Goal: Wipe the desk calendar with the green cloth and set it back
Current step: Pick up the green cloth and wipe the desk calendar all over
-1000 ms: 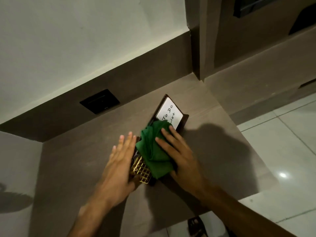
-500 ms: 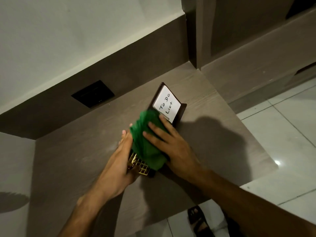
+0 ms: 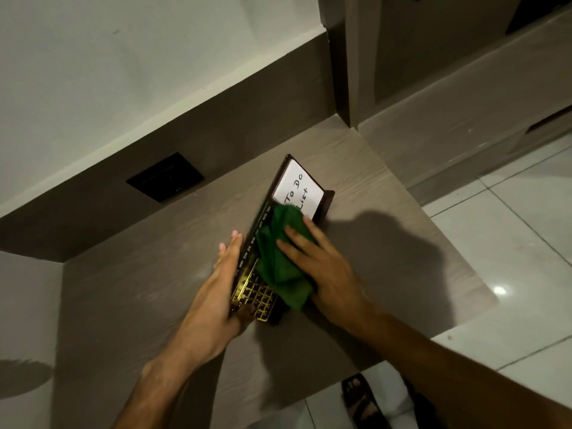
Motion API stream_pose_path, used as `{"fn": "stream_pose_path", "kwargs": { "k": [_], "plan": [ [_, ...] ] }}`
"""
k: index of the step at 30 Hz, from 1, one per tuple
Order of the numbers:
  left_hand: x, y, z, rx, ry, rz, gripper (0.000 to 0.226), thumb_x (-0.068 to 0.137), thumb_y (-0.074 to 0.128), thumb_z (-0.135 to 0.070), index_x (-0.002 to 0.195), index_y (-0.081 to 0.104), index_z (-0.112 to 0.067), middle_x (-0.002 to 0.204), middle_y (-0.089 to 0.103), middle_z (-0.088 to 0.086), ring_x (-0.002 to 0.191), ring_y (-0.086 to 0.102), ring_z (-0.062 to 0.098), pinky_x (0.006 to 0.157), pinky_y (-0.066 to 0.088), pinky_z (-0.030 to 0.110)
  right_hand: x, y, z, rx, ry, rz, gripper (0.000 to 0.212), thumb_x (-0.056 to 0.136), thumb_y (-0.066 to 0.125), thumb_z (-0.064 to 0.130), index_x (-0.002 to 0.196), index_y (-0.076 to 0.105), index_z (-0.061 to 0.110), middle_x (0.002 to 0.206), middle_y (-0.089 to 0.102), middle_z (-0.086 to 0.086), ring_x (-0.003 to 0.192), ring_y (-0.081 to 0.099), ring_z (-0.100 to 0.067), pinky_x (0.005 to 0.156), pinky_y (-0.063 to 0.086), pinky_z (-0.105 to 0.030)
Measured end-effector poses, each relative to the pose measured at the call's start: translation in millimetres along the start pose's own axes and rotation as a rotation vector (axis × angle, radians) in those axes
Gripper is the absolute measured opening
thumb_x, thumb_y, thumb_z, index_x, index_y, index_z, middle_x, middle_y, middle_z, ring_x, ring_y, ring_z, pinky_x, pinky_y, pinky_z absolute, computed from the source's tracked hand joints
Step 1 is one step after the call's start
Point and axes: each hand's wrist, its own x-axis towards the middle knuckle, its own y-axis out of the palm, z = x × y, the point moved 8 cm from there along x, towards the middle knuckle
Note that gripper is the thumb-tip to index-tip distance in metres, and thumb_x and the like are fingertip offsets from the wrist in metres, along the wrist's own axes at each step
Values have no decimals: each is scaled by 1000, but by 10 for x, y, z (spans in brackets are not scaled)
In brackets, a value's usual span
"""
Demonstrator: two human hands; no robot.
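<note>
- The right hand [image 3: 322, 267] reaches in from the near right, palm down, fingers spread flat over the green cloth [image 3: 280, 258], pressing it onto the face of the desk calendar [image 3: 257, 239]. It is not pinching the cloth; the fingers lie open on top.
- The left hand [image 3: 216, 292] comes in from the near left, turned on edge, its straight, closed-up fingers laid along the calendar's left side; the thumb seems to tuck under the near end by the gold grid, though that part is dark and hard to make out.
- One desk calendar lies on the grey wood-grain desk [image 3: 139, 289], running from near left to far right. Along its dark left strip a row of month names is printed, and a gold date grid [image 3: 257, 297] shows at the near end.
- One white card [image 3: 297, 193] reading "To Do List" sits in the calendar's far end, partly covered at its near edge by the cloth.
- One green cloth, bunched, covers the middle of the calendar between the card and the gold grid.
- One black wall plate [image 3: 165, 178] is set in the brown panel behind the desk, to the far left.
- Two hands are in view, both touching the calendar or the cloth upon it.
- A sandalled foot [image 3: 360, 397] shows on the white tiled floor [image 3: 510, 230] below the desk's near edge.
</note>
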Motion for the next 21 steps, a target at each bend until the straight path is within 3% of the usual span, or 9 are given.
{"fn": "stream_pose_path", "kwargs": {
  "k": [2, 4, 6, 9, 14, 18, 21],
  "plan": [
    [-7, 0, -22, -16, 9, 2, 115, 76, 73, -4, 145, -12, -41, 161, -6, -12, 147, -8, 7, 120, 5, 39, -222, 161, 125, 19, -76, 90, 59, 86, 66, 15, 142, 45, 17, 153, 37, -4, 146, 11, -35, 100, 47, -53],
    [6, -4, -6, -5, 1, -2, 115, 75, 72, -1, 146, -11, -40, 161, -6, -12, 147, -7, 7, 121, 7, 40, -182, 205, 182, -44, -197, 119, 59, 87, 62, 19, 143, 43, 19, 153, 37, -4, 147, 9, -33, 110, 35, -50],
    [12, 1, 16, 16, -16, 0, 115, 75, 70, 1, 147, -10, -40, 160, -6, -13, 147, -7, 6, 121, 7, 41, -37, 99, 29, -86, -123, 60, 61, 84, 69, 17, 141, 46, 17, 151, 40, -7, 146, 15, -34, 113, 29, -53],
    [10, 1, 2, 6, -23, 4, 115, 76, 70, 2, 147, -11, -40, 160, -7, -14, 147, -8, 5, 121, 5, 42, -101, 3, -225, -60, 133, 3, 60, 84, 70, 19, 140, 49, 20, 151, 40, -2, 144, 20, -33, 107, 32, -59],
    [0, -2, -17, -12, -21, 5, 118, 75, 69, 4, 141, -13, -49, 158, -5, -14, 146, -7, 6, 119, 9, 39, -208, 207, 175, -52, -132, 110, 65, 77, 75, 22, 137, 51, 22, 146, 47, -1, 138, 28, -32, 96, 34, -46],
    [8, 13, 2, 14, -26, 3, 118, 76, 71, 1, 144, -15, -45, 160, -6, -12, 147, -7, 7, 118, 4, 36, 6, -82, -267, -105, 102, -17, 60, 77, 77, 13, 134, 57, 19, 145, 50, -3, 135, 36, -38, 93, 41, -55],
    [8, 10, 9, 2, -31, 6, 120, 76, 70, 2, 143, -16, -47, 159, -6, -13, 146, -7, 6, 118, 5, 38, -283, 176, -9, -131, 24, 49, 67, 69, 82, 21, 131, 58, 20, 141, 53, -3, 130, 40, -40, 87, 46, -56]
  ]
}}
